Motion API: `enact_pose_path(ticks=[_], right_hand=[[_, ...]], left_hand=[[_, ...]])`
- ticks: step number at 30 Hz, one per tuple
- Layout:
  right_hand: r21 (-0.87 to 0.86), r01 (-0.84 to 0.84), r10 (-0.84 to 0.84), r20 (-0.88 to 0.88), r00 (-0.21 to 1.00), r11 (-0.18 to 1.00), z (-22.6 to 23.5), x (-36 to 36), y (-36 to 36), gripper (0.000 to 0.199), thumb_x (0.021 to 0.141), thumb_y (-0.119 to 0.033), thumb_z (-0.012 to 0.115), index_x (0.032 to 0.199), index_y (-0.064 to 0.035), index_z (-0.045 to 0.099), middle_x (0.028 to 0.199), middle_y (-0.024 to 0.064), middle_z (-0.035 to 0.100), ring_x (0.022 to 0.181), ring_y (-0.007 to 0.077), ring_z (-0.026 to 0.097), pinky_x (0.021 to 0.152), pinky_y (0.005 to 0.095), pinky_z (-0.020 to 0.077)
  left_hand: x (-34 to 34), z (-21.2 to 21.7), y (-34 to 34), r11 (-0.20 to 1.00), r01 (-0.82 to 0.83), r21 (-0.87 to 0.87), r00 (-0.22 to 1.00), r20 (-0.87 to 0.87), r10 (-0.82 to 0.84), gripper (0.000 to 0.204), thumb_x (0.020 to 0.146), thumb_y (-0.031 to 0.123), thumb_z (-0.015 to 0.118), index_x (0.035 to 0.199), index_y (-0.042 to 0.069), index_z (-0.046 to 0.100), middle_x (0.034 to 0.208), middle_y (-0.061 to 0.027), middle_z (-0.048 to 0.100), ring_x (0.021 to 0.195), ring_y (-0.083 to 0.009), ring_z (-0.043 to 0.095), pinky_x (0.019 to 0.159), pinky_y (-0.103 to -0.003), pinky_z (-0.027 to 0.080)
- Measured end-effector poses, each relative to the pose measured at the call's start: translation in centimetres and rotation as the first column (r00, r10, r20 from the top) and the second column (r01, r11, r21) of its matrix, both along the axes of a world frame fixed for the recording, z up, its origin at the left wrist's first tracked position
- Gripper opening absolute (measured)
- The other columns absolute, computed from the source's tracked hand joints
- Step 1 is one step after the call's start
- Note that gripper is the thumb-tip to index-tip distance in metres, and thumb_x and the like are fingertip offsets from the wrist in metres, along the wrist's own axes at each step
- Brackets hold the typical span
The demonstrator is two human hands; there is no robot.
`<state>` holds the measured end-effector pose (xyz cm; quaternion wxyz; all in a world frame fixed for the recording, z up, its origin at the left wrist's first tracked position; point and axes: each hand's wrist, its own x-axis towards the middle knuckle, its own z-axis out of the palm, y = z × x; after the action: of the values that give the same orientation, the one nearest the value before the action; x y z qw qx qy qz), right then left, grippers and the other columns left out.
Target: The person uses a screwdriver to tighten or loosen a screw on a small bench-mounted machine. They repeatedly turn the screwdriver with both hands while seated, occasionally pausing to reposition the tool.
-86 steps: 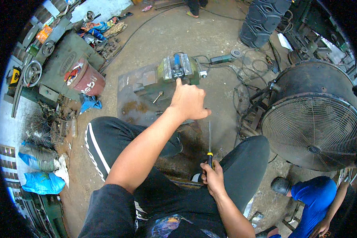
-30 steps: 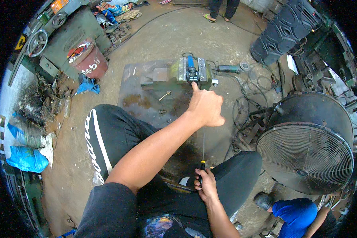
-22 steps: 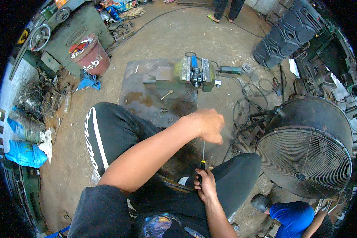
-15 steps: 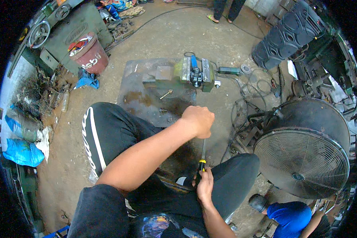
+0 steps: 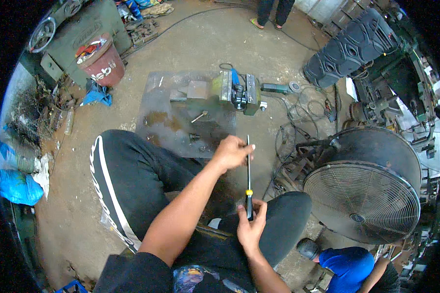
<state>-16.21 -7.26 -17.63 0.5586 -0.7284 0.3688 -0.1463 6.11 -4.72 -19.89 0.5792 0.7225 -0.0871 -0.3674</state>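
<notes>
A screwdriver (image 5: 249, 171) with a long metal shaft and a black and yellow handle stands nearly upright in the picture, between my hands. My right hand (image 5: 252, 228) is closed round the handle. Higher up, the fingers of my left hand (image 5: 232, 152) pinch the shaft near its tip. Beyond them a green bench vise (image 5: 208, 93) rests on a metal plate (image 5: 154, 105), with a dark metal part (image 5: 239, 96) and something blue between its jaws. A bolt-like piece (image 5: 199, 116) and a small dark part (image 5: 194, 136) lie on the plate, nearer to me.
A large round fan (image 5: 359, 205) stands at right, with tangled cables beside it. An angle grinder (image 5: 276, 88) lies right of the vise. A red bucket (image 5: 105, 68) is at far left. One person in blue (image 5: 349, 266) is at lower right; another's legs (image 5: 275, 12) show at the back.
My left hand has turned from a fist over the shaft's upper end to a fingertip pinch, moving slightly left and down. More of the shaft shows now. My right hand keeps the handle.
</notes>
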Motion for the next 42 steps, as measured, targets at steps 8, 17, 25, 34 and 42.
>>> enact_pose_path(ticks=[8,17,25,34,42], right_hand=[[0.634,-0.174,0.228,-0.003,0.974,0.754,5.0,3.6,-2.4,0.025,0.108,-0.031,0.046,0.108,-0.0069,0.052,0.08,0.0025,0.053,0.059,0.0113,0.049,0.05,0.0259,0.0403],[0.614,-0.116,0.172,-0.032,0.985,0.781,5.5,5.5,-1.6,0.036,0.11,-0.044,0.041,0.101,-0.011,0.054,0.066,0.0012,0.047,0.046,0.0087,0.039,0.04,0.0241,0.0286],[0.635,-0.086,0.152,-0.05,0.987,0.768,5.5,6.4,-1.1,0.035,0.11,-0.043,0.041,0.101,-0.0108,0.053,0.066,0.0013,0.047,0.045,0.0087,0.038,0.04,0.0238,0.0272],[0.618,-0.096,0.153,-0.04,0.987,0.78,6.2,6.6,-1.1,0.034,0.109,-0.042,0.042,0.102,-0.0106,0.052,0.066,0.002,0.047,0.045,0.0085,0.037,0.04,0.0239,0.0273],[0.585,-0.145,0.211,-0.046,0.976,0.798,6.5,6.7,-1.4,0.034,0.11,-0.04,0.042,0.101,-0.0087,0.052,0.067,0.0043,0.05,0.046,0.0116,0.043,0.041,0.0255,0.033]], left_hand=[[2.5,4.5,2.2,0.967,-0.101,-0.236,0.993,-0.083,0.083,0.034,0.098,0.033,0.069,0.103,0.0,0.07,0.087,-0.006,0.073,0.067,-0.012,0.064,0.062,-0.029,0.052],[3.2,5.1,2.0,0.949,-0.165,-0.268,0.986,-0.056,0.155,0.034,0.098,0.034,0.069,0.103,0.0,0.07,0.086,-0.006,0.074,0.063,-0.0109,0.062,0.057,-0.027,0.049],[3.8,4.8,2.1,0.934,-0.218,-0.283,0.976,-0.08,0.203,0.072,0.094,0.035,0.074,0.142,-0.01,0.044,0.084,-0.0104,0.074,0.064,-0.0125,0.064,0.056,-0.028,0.048],[3.5,4.7,1.3,0.871,-0.303,-0.386,0.952,-0.173,0.255,0.053,0.096,0.029,0.073,0.132,-0.004,0.052,0.088,-0.0114,0.07,0.069,-0.0169,0.067,0.06,-0.031,0.054],[3.8,5.0,1.5,0.865,-0.295,-0.407,0.952,-0.204,0.229,0.064,0.098,0.024,0.07,0.142,-0.013,0.041,0.087,-0.0146,0.069,0.071,-0.0185,0.069,0.062,-0.033,0.059]])
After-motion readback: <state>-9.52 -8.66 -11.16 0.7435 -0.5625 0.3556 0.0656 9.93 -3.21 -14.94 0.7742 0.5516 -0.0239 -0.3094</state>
